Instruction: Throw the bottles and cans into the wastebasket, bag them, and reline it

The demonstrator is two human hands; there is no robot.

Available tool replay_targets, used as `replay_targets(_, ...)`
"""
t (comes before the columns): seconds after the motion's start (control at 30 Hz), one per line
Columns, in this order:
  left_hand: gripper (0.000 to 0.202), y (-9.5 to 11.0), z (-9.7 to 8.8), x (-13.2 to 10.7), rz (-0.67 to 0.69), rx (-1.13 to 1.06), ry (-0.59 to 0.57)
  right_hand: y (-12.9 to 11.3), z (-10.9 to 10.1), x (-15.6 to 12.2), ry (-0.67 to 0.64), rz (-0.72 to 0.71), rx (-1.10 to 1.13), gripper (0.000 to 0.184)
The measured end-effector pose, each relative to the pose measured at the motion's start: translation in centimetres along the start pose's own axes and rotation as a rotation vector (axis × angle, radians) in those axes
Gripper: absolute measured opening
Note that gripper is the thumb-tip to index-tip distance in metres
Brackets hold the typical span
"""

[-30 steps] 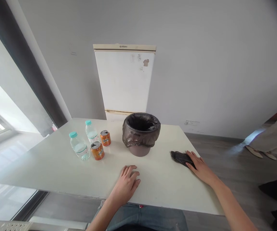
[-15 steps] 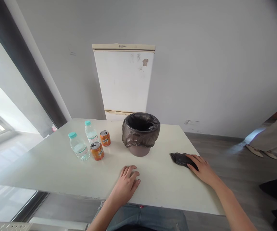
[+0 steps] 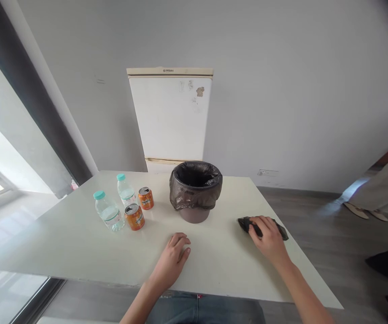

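My right hand (image 3: 267, 237) lies on top of a folded dark plastic bag (image 3: 245, 224) on the right side of the white table (image 3: 79, 238), fingers curled over it. My left hand (image 3: 173, 259) rests flat on the table near the front edge, fingers loosely apart, holding nothing. A small bin lined with a dark bag (image 3: 196, 190) stands beyond the hands, at the table's middle. To its left stand two water bottles (image 3: 108, 211) with teal caps and two orange cans (image 3: 135, 216).
A white fridge (image 3: 170, 118) stands against the wall behind the table. A window with a dark frame (image 3: 28, 99) runs along the left. Another person's feet and light clothing (image 3: 376, 198) show at the far right on the grey floor.
My right hand has slid left and further over the dark bag, closing on it. The left hand stays put. The view has tipped down a little.
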State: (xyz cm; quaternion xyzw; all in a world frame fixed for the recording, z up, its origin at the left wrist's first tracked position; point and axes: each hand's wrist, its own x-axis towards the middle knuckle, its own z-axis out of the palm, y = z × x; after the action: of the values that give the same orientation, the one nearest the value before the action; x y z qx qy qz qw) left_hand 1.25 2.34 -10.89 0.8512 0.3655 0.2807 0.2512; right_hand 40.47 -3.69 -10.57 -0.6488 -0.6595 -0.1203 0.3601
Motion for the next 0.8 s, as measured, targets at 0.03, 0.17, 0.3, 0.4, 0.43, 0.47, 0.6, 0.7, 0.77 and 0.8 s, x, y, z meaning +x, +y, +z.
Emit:
replay_targets(0.03,0.021,-0.4,-0.4,0.5,-0.011,-0.013,0.015,-1.0,0.7,0.5,-0.035,0.046,0.071,0.015)
replay_targets(0.17,0.021,-3.2,-2.0,3.8,-0.124,-0.034,0.024,-3.6,4.4,3.0,-0.159,0.312,0.385,0.018)
replay_targets(0.3,0.025,-6.4,-2.5,8.2,-0.272,-0.04,0.022,-4.3,8.7,5.8,-0.178,0.532,0.454,0.017)
replay_targets(0.4,0.023,-8.1,-2.3,10.8,-0.311,-0.051,0.039,-4.2,11.2,7.5,-0.144,0.587,0.412,0.019)
replay_targets(0.43,0.025,-8.5,-2.2,11.5,-0.324,-0.06,0.054,-4.1,11.8,7.9,-0.133,0.6,0.397,0.02)
replay_targets(0.47,0.027,-8.8,-2.1,11.9,-0.334,-0.075,0.07,-4.0,12.3,8.2,-0.122,0.612,0.38,0.02)
replay_targets(0.6,0.025,-10.0,-2.2,12.6,-0.305,-0.21,0.083,-3.7,13.4,8.6,-0.086,0.669,0.297,0.02)
replay_targets(0.7,0.018,-10.9,-2.9,12.3,-0.253,-0.368,0.052,-3.7,13.7,8.4,-0.081,0.704,0.239,0.019)
replay_targets(0.77,0.017,-11.3,-3.3,12.0,-0.23,-0.466,0.036,-3.8,13.9,8.3,-0.085,0.708,0.21,0.018)
replay_targets(0.8,0.016,-11.5,-3.4,11.9,-0.22,-0.506,0.027,-3.8,13.9,8.3,-0.088,0.704,0.199,0.017)
